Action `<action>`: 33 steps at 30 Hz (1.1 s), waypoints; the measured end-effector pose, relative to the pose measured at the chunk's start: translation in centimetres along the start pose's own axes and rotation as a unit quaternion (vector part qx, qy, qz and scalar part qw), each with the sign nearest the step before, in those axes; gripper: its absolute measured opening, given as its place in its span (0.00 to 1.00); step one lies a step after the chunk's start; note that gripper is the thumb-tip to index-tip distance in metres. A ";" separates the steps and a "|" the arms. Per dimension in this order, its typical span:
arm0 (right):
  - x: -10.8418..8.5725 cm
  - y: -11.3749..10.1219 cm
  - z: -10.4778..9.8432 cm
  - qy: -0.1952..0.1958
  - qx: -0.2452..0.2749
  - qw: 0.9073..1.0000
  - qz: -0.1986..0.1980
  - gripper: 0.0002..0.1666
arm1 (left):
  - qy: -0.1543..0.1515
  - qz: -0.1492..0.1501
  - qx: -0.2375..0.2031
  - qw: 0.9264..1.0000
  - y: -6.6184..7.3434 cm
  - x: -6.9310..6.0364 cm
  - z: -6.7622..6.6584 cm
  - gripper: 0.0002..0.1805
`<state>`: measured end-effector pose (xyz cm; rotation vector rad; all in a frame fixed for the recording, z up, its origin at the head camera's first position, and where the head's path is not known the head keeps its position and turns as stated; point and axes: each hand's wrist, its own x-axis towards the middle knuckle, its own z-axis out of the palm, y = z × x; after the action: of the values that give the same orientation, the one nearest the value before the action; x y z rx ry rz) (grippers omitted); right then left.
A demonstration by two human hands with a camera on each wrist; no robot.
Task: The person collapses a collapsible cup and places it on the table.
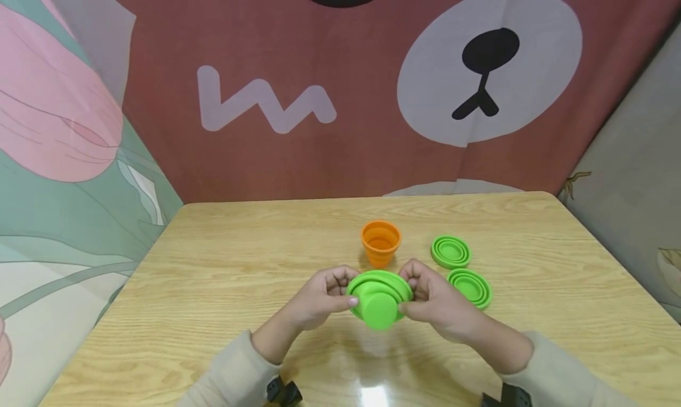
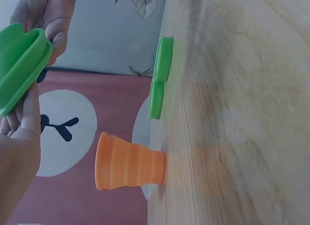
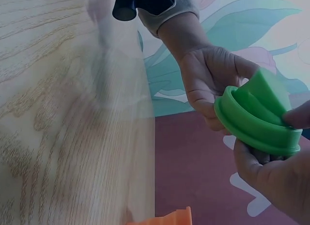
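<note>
Green cup, seemingly part-extended, I pinch in both hands; orange cup stands expanded, two green cups lie flat.

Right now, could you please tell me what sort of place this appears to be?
Probably an indoor tabletop workspace, perhaps set up for filming: a wood-grain table stands before a cartoon-printed backdrop, with a flower-printed covering on the left of the head view.
</note>
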<state>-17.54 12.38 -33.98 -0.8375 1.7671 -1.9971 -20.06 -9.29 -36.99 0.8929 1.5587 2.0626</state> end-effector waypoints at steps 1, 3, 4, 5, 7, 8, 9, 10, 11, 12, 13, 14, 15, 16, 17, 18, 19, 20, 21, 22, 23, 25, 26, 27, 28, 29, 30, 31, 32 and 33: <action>0.0 0.0 0.0 0.002 0.000 1.000 0.002 0.15 | 0.000 0.003 0.003 1.000 0.0 0.0 0.0 0.34; -0.1 0.0 0.0 0.006 0.000 1.000 0.005 0.15 | -0.001 0.007 0.009 1.000 -0.1 0.1 0.0 0.32; -0.1 0.1 0.1 0.008 0.000 1.000 0.004 0.15 | 0.000 0.008 0.011 1.000 -0.1 0.1 0.0 0.30; -0.1 0.1 0.1 0.009 0.000 1.000 0.003 0.15 | 0.001 0.007 0.015 1.000 -0.1 0.1 0.0 0.28; -0.1 0.1 0.1 0.011 0.000 1.000 0.003 0.14 | 0.011 -0.003 0.026 1.000 -0.2 0.2 0.1 0.22; -0.1 0.0 0.2 0.010 -0.001 1.000 0.001 0.14 | 0.016 -0.008 0.031 0.999 -0.3 0.2 0.1 0.19; -0.1 0.0 0.2 0.009 -0.002 1.000 0.001 0.14 | 0.020 -0.012 0.035 0.999 -0.3 0.2 0.1 0.17; -0.1 0.0 0.2 0.008 -0.002 1.000 0.000 0.14 | 0.024 -0.013 0.039 0.999 -0.3 0.2 0.1 0.16; -0.1 0.0 0.2 0.006 -0.002 1.000 0.001 0.14 | 0.027 -0.016 0.043 0.999 -0.4 0.2 0.1 0.15; -0.1 0.0 0.1 0.006 -0.001 1.000 0.003 0.14 | 0.029 -0.019 0.045 0.998 -0.4 0.2 0.0 0.15; 0.0 0.1 0.1 0.004 0.001 1.000 0.004 0.15 | 0.028 -0.020 0.048 0.998 -0.4 0.2 0.0 0.15; 0.0 0.1 0.1 0.003 0.003 1.000 0.005 0.15 | 0.026 -0.020 0.050 0.998 -0.4 0.1 -0.1 0.15; 0.0 0.2 0.0 0.002 0.006 1.000 0.008 0.15 | 0.022 -0.021 0.052 0.998 -0.4 0.1 -0.2 0.15; 0.0 0.2 -0.1 0.000 0.009 1.000 0.009 0.15 | 0.017 -0.022 0.053 0.998 -0.5 0.0 -0.2 0.15; 0.0 0.3 -0.1 -0.002 0.015 1.000 0.012 0.14 | 0.011 -0.023 0.049 0.998 -0.5 -0.1 -0.3 0.15; 0.1 0.3 -0.2 -0.004 0.021 1.000 0.014 0.14 | 0.002 -0.021 0.039 0.999 -0.5 -0.1 -0.4 0.14; 0.1 0.4 -0.2 -0.006 0.026 1.000 0.015 0.14 | -0.009 -0.016 0.025 1.000 -0.6 -0.2 -0.4 0.13; 0.1 0.4 -0.3 -0.006 0.029 0.999 0.016 0.13 | -0.020 -0.010 0.006 1.000 -0.6 -0.2 -0.5 0.13; 0.1 0.4 -0.3 -0.005 0.033 0.999 0.017 0.13 | -0.033 -0.001 -0.017 0.999 -0.7 -0.3 -0.5 0.13; 0.1 0.4 -0.4 -0.003 0.038 0.999 0.015 0.13 | -0.045 0.008 -0.038 0.998 -0.8 -0.3 -0.4 0.14; 0.2 0.4 -0.4 0.001 0.043 0.999 0.015 0.13 | -0.053 0.015 -0.058 0.997 -0.8 -0.3 -0.4 0.16; 0.2 0.5 -0.5 0.011 0.051 0.999 0.012 0.13 | -0.062 0.028 -0.085 0.994 -1.0 -0.3 -0.1 0.20; 0.2 0.5 -0.5 0.016 0.055 0.998 0.011 0.13 | -0.057 0.029 -0.092 0.994 -1.0 -0.3 0.0 0.23; 0.2 0.5 -0.6 0.020 0.061 0.998 0.008 0.13 | -0.052 0.028 -0.095 0.994 -1.0 -0.2 0.2 0.24; 0.2 0.5 -0.6 0.023 0.069 0.997 0.006 0.13 | -0.042 0.024 -0.094 0.994 -1.1 -0.2 0.4 0.25; 0.2 0.5 -0.6 0.023 0.076 0.997 0.003 0.13 | -0.032 0.020 -0.095 0.995 -1.1 -0.1 0.5 0.25; 0.2 0.5 -0.6 0.023 0.084 0.996 0.000 0.13 | -0.023 0.018 -0.095 0.995 -1.0 -0.1 0.6 0.26; 0.2 0.5 -0.6 0.023 0.090 0.996 -0.003 0.13 | -0.016 0.017 -0.095 0.995 -1.0 -0.1 0.7 0.26; 0.2 0.5 -0.6 0.022 0.095 0.995 -0.007 0.12 | -0.010 0.016 -0.092 0.996 -1.0 0.0 0.8 0.26; 0.2 0.5 -0.6 0.021 0.100 0.995 -0.010 0.12 | -0.007 0.019 -0.089 0.996 -1.0 0.0 0.8 0.26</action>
<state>-18.12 12.58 -34.49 -0.7569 1.5515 -2.1765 -19.53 -8.40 -37.80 0.8746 1.3353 2.1773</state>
